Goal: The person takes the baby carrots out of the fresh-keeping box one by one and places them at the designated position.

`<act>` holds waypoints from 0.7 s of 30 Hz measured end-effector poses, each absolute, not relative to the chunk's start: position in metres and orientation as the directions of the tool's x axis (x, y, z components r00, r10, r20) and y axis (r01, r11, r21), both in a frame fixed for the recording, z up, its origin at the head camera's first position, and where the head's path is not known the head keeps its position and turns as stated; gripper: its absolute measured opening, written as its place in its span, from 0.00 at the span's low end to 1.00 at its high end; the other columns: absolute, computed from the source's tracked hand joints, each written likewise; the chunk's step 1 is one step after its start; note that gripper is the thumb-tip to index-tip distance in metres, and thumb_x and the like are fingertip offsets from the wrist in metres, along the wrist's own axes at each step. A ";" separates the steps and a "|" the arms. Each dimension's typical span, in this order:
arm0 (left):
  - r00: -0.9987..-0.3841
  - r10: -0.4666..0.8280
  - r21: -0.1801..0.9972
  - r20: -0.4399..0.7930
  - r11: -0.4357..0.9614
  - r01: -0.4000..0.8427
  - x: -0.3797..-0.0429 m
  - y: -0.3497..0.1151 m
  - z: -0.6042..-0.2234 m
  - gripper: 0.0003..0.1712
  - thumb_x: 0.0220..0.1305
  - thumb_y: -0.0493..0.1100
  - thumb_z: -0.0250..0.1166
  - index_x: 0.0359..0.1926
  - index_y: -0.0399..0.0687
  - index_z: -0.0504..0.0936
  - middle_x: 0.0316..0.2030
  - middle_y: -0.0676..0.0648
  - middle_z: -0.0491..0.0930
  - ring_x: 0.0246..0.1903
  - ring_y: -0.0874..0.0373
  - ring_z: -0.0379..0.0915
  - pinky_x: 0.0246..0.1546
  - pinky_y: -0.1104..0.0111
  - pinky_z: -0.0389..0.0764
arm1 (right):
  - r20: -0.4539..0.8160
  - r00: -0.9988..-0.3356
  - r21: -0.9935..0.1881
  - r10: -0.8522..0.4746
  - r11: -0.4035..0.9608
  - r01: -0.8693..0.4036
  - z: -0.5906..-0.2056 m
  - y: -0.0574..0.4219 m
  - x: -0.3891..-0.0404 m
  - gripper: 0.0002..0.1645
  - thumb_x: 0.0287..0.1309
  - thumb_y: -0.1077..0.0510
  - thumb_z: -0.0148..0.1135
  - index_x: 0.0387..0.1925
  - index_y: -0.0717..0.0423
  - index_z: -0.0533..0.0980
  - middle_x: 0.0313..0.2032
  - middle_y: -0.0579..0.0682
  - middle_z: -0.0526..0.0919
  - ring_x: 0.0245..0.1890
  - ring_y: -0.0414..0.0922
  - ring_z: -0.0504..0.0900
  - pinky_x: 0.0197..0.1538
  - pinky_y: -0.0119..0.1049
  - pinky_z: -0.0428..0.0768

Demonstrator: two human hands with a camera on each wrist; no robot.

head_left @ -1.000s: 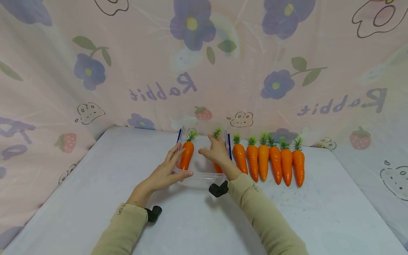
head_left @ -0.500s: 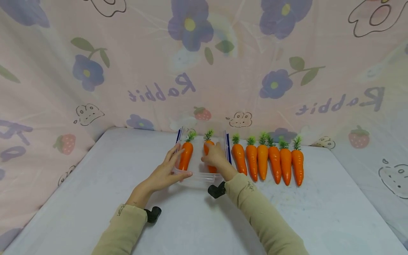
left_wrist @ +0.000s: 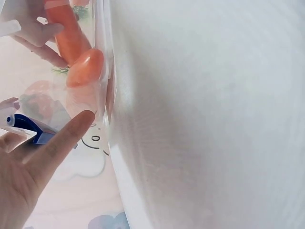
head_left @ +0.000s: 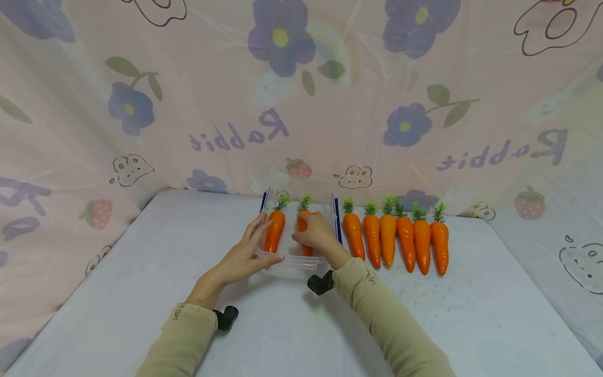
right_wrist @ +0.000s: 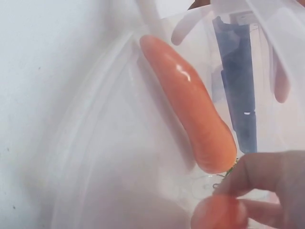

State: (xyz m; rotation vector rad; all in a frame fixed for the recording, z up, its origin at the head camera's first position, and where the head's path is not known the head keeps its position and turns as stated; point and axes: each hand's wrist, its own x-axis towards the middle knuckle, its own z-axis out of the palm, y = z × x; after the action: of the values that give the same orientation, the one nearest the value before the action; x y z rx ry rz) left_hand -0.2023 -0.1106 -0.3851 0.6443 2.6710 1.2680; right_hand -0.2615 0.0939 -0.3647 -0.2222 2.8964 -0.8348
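A clear plastic box point(head_left: 301, 259) with blue side latches lies on the table. One toy carrot point(head_left: 275, 233) with a green top rests along its left side. My right hand point(head_left: 321, 233) reaches inside and pinches a second carrot point(head_left: 307, 249) near its leafy end. In the right wrist view this pinched carrot point(right_wrist: 218, 214) is partly cut off, beside the other carrot point(right_wrist: 190, 107). My left hand point(head_left: 242, 260) rests at the box's front left corner, fingers along the left wall and the straight thumb point(left_wrist: 71, 136) by the front rim. A blue latch point(left_wrist: 33, 130) lies against that hand.
Several more toy carrots point(head_left: 389, 238) lie in a row on the white table point(head_left: 282, 335), right of the box, green tops toward the back. A patterned cloth point(head_left: 311, 104) hangs behind the table. A black wrist device point(head_left: 321, 283) sits beneath the right cuff.
My right hand has moved left inside the box, and the second carrot has shifted from the right wall toward the first one. The left hand stays at the corner.
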 end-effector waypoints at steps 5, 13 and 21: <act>-0.900 0.426 0.759 0.087 0.557 0.337 -0.203 -0.111 -0.386 0.53 0.60 0.62 0.64 0.76 0.54 0.45 0.76 0.51 0.30 0.52 0.49 0.76 0.50 0.60 0.80 | -0.035 -0.981 -0.567 -0.189 0.812 -0.136 -0.364 0.095 -0.262 0.30 0.52 0.54 0.67 0.58 0.58 0.76 0.50 0.61 0.75 0.47 0.53 0.71 0.54 0.46 0.76; -0.903 0.422 0.759 0.084 0.560 0.332 -0.203 -0.110 -0.385 0.53 0.60 0.62 0.64 0.76 0.53 0.45 0.76 0.50 0.31 0.55 0.46 0.74 0.51 0.59 0.80 | 0.018 -0.986 -0.606 -0.166 0.783 -0.143 -0.364 0.095 -0.260 0.25 0.52 0.55 0.68 0.54 0.55 0.79 0.50 0.60 0.75 0.47 0.52 0.72 0.55 0.46 0.74; -0.901 0.426 0.763 0.076 0.557 0.328 -0.203 -0.109 -0.384 0.53 0.60 0.62 0.64 0.76 0.54 0.45 0.76 0.50 0.30 0.55 0.46 0.74 0.50 0.59 0.80 | 0.215 -0.960 -0.669 -0.178 0.690 -0.278 -0.360 0.095 -0.255 0.27 0.54 0.57 0.64 0.57 0.56 0.77 0.59 0.65 0.70 0.52 0.59 0.74 0.55 0.50 0.77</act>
State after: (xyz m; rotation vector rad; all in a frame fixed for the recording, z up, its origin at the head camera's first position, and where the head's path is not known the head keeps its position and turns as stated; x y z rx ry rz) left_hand -0.2030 -0.1093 -0.3844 0.6491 2.6667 1.2704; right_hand -0.2553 0.0947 -0.3597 -0.4083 3.0089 -1.2267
